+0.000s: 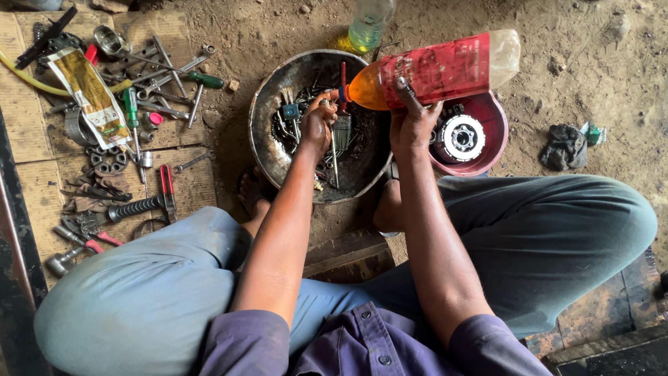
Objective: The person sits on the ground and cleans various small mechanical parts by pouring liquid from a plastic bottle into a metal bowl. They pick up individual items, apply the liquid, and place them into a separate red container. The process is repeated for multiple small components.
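A plastic bottle (435, 69) with a red label and orange liquid is held almost level above the ground, its neck pointing to 9 o'clock over the rim of a dark metal basin (268, 150). The right hand (415, 122) is closed around the bottle's middle from below. The left hand (316, 125) is held at the bottle's mouth with its fingers curled; whether anything is gripped there cannot be told. Inside the basin lie a red-handled brush (342, 122) and small metal parts in dark liquid.

Open dirt floor (591, 69) is left at 1 to 3 o'clock, broken only by a dark rag (563, 147). Just beside the basin at 3 o'clock a red bowl (490, 150) is seen with a round toothed metal part (463, 137) inside. At 12 o'clock a clear bottle (367, 24) with yellowish liquid stands close to the basin's edge.

The 9 o'clock side is crowded: a cardboard sheet (28, 132) is covered with wrenches, a green-handled screwdriver (131, 106), red-handled pliers (165, 182) and a yellow packet (87, 87). The near side is closed off by bent knees in grey trousers (557, 230).
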